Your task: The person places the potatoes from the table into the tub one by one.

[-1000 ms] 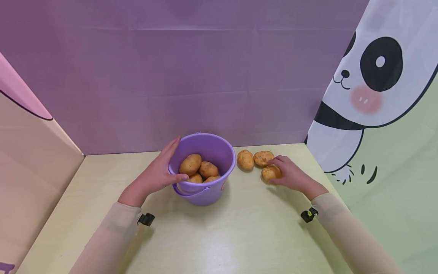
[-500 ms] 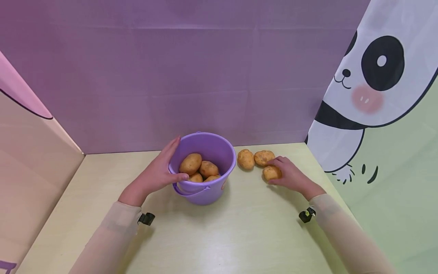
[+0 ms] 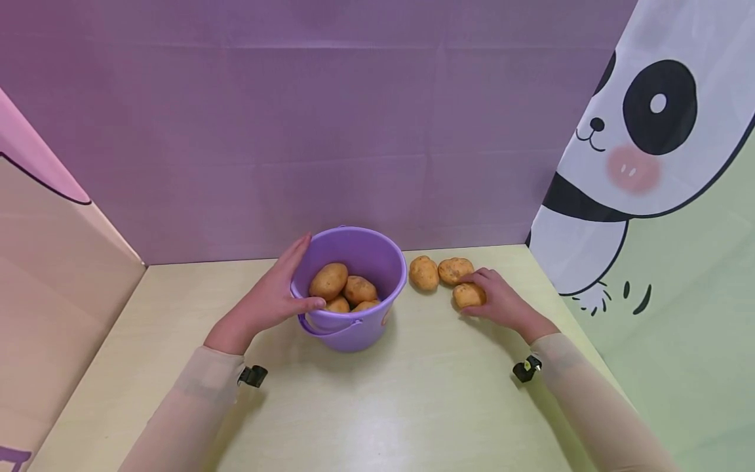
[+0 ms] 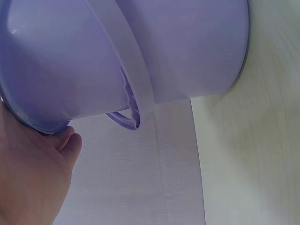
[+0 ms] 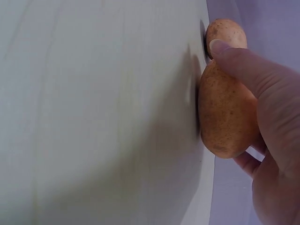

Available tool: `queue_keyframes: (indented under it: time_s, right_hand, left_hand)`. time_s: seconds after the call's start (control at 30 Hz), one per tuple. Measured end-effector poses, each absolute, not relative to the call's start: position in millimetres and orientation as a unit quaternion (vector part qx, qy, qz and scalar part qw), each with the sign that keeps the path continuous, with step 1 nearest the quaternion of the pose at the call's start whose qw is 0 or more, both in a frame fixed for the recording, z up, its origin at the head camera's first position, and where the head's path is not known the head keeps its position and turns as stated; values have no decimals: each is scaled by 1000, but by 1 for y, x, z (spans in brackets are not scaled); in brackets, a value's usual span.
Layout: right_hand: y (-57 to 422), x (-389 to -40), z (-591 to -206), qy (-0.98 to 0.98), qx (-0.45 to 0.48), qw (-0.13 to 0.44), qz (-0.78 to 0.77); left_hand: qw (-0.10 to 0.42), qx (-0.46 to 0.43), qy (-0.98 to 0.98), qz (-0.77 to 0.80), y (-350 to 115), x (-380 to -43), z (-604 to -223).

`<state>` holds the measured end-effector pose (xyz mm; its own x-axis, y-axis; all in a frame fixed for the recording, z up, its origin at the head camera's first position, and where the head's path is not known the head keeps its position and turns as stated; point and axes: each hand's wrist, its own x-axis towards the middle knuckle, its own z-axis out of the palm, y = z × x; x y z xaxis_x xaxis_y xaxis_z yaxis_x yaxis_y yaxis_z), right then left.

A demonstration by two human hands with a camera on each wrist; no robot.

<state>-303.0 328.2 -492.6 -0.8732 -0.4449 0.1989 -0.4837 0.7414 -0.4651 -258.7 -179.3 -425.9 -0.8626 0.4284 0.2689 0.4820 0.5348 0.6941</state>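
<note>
A purple bucket (image 3: 348,334) stands upright on the table with several potatoes (image 3: 328,282) inside. My left hand (image 3: 265,301) holds its rim at the left, thumb along the front edge and fingers toward the back. In the left wrist view the bucket (image 4: 187,47) fills the top, and the hand (image 4: 33,173) is at its rim. To the right, my right hand (image 3: 501,301) grips a potato (image 3: 468,295) between thumb and fingers. The right wrist view shows this potato (image 5: 227,110) close to the tabletop; whether it touches is unclear.
Two loose potatoes lie near the table's back edge: one (image 3: 423,273) beside the bucket, another (image 3: 455,270) just behind the gripped one. The bucket's handle (image 3: 330,333) hangs down in front. A purple backdrop (image 3: 354,131) rises behind the table (image 3: 377,406); a panda-printed sheet (image 3: 655,177) borders its right.
My right wrist has shifted slightly left, with the fingers still round the potato. My left hand and the bucket have not visibly moved.
</note>
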Motion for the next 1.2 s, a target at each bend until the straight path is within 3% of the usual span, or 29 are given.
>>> queue_keyframes:
  time_s: [1.2]
  right_hand:
    - [316, -301, -472, -931, 258, 48, 255]
  left_hand:
    - [37, -265, -874, -406, -180, -261, -429]
